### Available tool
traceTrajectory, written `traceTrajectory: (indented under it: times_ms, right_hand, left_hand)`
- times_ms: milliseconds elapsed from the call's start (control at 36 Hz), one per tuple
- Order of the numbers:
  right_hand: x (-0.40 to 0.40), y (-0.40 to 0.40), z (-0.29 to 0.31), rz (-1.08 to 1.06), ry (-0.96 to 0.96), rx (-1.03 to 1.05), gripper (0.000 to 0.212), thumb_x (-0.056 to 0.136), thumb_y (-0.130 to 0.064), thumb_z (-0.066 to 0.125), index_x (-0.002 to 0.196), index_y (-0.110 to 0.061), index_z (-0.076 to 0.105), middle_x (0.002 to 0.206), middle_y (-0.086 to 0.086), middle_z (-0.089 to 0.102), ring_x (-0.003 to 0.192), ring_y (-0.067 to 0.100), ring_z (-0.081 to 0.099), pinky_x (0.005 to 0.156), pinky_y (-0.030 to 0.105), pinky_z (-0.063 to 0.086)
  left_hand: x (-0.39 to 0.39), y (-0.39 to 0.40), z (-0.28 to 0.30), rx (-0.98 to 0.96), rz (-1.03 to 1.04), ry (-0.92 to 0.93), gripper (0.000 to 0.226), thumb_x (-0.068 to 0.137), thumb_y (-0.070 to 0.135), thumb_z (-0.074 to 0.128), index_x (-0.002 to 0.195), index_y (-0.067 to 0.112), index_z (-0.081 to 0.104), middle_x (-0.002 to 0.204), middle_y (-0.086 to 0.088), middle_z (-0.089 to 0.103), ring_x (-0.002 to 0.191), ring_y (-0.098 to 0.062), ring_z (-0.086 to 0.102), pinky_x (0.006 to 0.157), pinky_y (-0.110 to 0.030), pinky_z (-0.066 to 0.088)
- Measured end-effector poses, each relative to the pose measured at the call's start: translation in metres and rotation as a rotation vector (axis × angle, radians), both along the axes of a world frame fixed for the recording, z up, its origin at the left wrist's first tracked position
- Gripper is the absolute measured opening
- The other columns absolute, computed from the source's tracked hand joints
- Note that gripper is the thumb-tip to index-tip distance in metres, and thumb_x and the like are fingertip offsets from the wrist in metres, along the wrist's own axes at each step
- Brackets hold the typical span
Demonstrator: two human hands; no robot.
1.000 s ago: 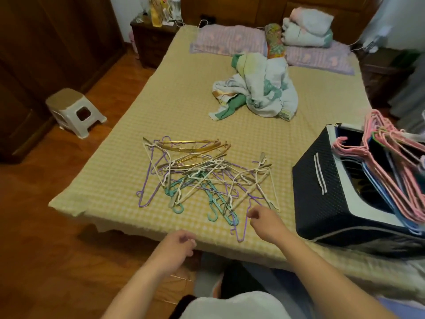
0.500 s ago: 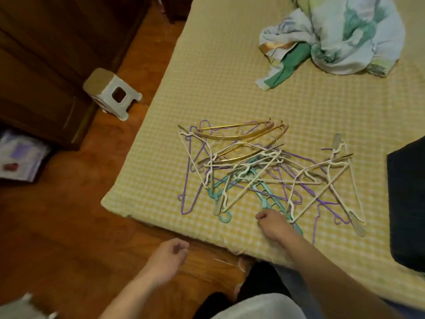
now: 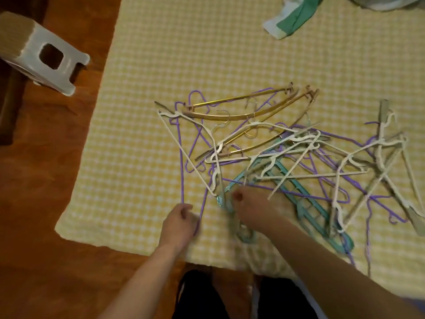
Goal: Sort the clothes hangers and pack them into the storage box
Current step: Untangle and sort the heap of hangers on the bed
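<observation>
At near edge of hanger pile (image 3: 276, 157), left hand (image 3: 180, 223) pinched purple hanger (image 3: 181, 157); right hand (image 3: 250, 208) curled round teal hanger (image 3: 296, 192). Pile lay on bed (image 3: 230, 54), hooks interlocked. Risk: pulling would drag tangled neighbours, scattering pile off bed edge. Box not visible. No writing readable.

your left hand (image 3: 180, 223) curls at the purple hanger (image 3: 182, 157) on the yellow checked bedcover (image 3: 161, 54); your right hand (image 3: 249, 207) grips the teal hanger (image 3: 305, 203) in the tangled pile.
</observation>
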State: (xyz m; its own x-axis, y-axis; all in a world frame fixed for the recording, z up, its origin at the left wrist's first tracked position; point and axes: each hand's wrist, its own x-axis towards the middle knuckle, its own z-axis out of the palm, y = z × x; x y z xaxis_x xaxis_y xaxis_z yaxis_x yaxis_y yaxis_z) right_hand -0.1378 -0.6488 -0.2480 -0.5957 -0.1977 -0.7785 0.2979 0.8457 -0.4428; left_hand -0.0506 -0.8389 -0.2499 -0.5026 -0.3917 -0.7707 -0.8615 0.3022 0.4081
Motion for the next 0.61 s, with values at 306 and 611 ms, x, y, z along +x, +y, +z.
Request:
traceTrajectory:
  times_ms: [306, 611]
  right_hand:
    - [-0.017, -0.102, -0.045, -0.188, 0.374, 0.277, 0.031, 0.098, -0.013, 0.039, 0.103, -0.001, 0.067, 0.106, 0.017, 0.064, 0.104, 0.038, 0.057, 0.09, 0.044, 0.044]
    - [0.052, -0.088, 0.035, -0.439, 0.509, -0.246, 0.011, 0.099, -0.034, 0.052, 0.11, -0.032, 0.054, 0.097, -0.01, 0.057, 0.088, 0.014, 0.058, 0.077, 0.043, 0.051]
  left_hand:
    - [0.002, -0.07, 0.016, 0.253, -0.041, -0.011, 0.023, 0.1, 0.006, 0.052, 0.103, 0.016, 0.073, 0.093, -0.004, 0.076, 0.076, -0.01, 0.073, 0.068, -0.021, 0.053]
    - [-0.072, -0.069, 0.09, 0.59, 0.456, 0.291, 0.026, 0.105, 0.025, 0.05, 0.117, 0.008, 0.066, 0.104, -0.011, 0.075, 0.094, -0.025, 0.074, 0.085, -0.033, 0.059]
